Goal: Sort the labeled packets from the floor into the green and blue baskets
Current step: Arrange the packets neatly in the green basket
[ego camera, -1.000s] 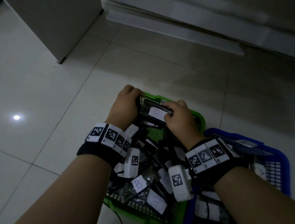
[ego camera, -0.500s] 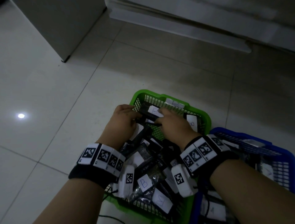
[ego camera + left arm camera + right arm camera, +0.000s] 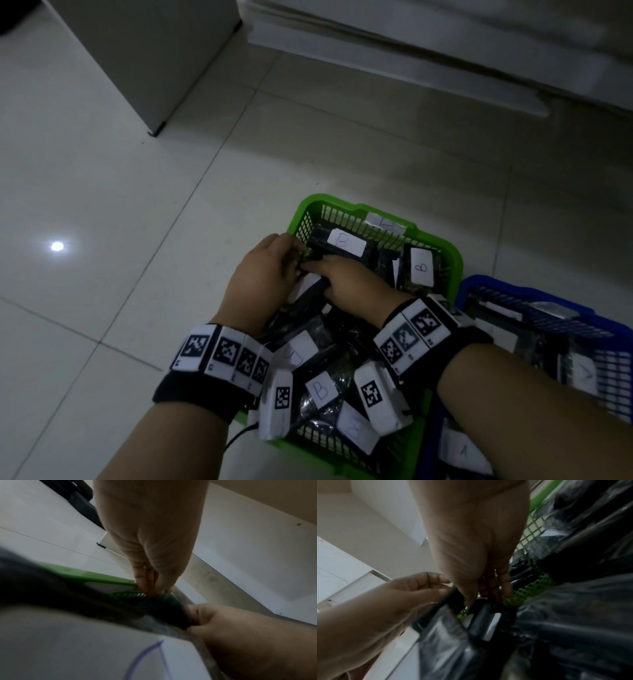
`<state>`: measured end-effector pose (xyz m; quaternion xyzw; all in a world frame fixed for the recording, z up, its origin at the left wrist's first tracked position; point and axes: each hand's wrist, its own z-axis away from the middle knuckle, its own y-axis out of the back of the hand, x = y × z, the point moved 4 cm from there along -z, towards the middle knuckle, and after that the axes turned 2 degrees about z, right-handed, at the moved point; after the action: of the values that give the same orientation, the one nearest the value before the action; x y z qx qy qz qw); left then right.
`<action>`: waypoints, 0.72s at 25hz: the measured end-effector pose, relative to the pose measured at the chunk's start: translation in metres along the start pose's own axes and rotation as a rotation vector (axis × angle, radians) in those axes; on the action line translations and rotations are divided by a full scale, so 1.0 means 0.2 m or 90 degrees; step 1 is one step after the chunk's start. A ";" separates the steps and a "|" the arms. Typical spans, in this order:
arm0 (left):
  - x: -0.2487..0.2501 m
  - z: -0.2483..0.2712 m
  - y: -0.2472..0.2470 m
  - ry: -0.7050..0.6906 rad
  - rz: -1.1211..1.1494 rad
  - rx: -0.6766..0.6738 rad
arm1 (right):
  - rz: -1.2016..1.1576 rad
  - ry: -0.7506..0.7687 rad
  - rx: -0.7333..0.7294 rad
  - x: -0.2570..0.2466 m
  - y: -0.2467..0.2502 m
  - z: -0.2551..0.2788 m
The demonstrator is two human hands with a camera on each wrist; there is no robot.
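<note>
Both hands are inside the green basket, near its far left corner. My left hand and right hand grip one black packet between them. In the right wrist view my right hand curls over that packet while my left hand pinches its edge. The left wrist view has my left hand pinching at the basket rim. A free packet labelled B lies at the far end. The blue basket holds packets, one labelled A.
Several more black packets with white B labels fill the green basket. A grey cabinet stands at the far left and a white ledge runs along the back. Pale floor tiles stretch to the left. A thin cable trails by the green basket.
The B packet that both hands held at the basket's far edge now lies there free. Both hands have drawn back towards me and closed on another packet.
</note>
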<state>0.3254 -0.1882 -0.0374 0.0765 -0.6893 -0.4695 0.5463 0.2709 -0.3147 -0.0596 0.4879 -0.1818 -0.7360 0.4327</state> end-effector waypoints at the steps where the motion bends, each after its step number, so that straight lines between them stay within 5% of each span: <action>1: 0.01 0.00 0.01 0.016 0.006 0.002 | -0.020 -0.018 0.036 0.02 0.02 0.01; 6: 0.04 -0.02 0.01 0.033 -0.011 -0.030 | -0.060 -0.171 0.228 0.21 0.18 0.07; 8: 0.06 -0.03 -0.04 0.023 -0.090 -0.122 | -0.027 -0.198 0.272 0.23 0.20 0.08; 12: 0.07 -0.03 -0.17 0.051 -0.278 -0.375 | 0.049 -0.217 0.206 0.23 0.13 0.10; 15: 0.06 -0.06 -0.18 0.046 -0.290 -0.384 | 0.142 -0.132 0.250 0.18 0.14 0.10; 18: 0.05 -0.07 -0.18 0.051 -0.279 -0.375 | 0.227 -0.029 0.162 0.14 0.12 0.10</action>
<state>0.3184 -0.2216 -0.0570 0.0801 -0.4701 -0.7505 0.4576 0.2611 -0.3546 -0.0500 0.4818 -0.3664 -0.6298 0.4868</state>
